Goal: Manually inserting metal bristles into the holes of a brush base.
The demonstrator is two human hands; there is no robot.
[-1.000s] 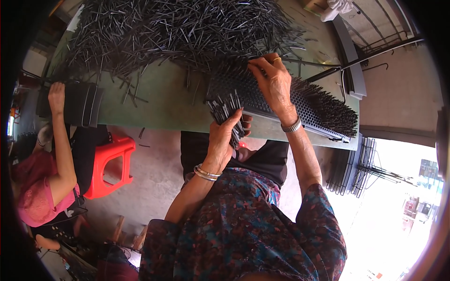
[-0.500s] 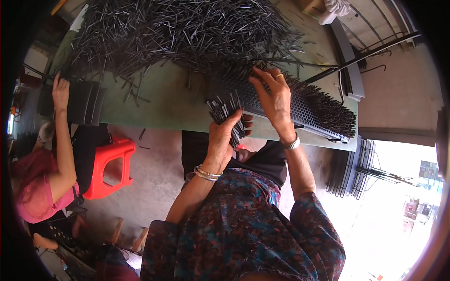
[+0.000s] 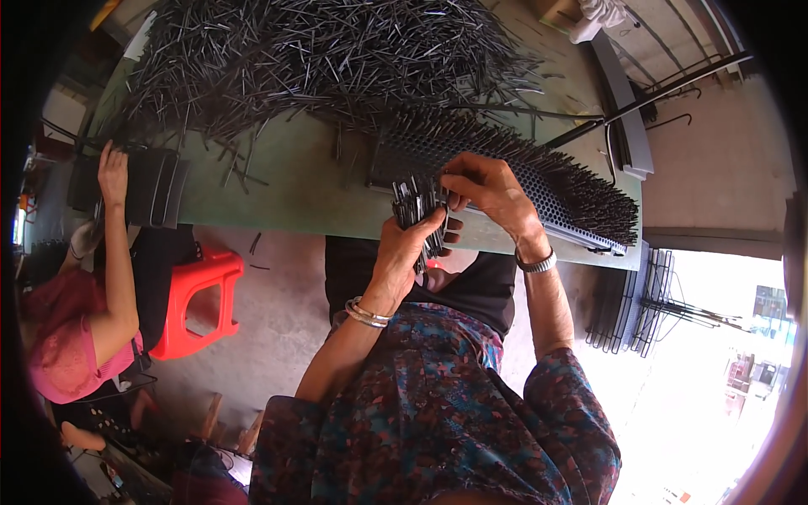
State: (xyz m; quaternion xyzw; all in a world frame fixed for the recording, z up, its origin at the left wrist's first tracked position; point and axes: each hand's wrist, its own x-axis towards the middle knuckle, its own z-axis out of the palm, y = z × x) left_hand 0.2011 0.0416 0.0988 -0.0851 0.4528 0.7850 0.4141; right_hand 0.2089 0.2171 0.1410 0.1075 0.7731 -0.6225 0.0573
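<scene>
My left hand is closed round a bundle of thin black strips, their upper ends fanned out above the thumb. Thumb and fingers pinched, my right hand is at the top right of that bundle, apparently on the end of a strip; exactly what the fingertips hold is too small to be sure of. Just beyond, a perforated rack full of round holes lies slantwise along the table's near edge. Upright black strips fill its far and right-hand holes, while holes on its near side show bare.
A big heap of loose black strips covers the back of the green table. At left a co-worker's hand is beside dark panels. A red stool stands below. Wire racks lean at right.
My right hand has come down from above the perforated rack to the bundle. The left hand with the bundle has shifted slightly right.
</scene>
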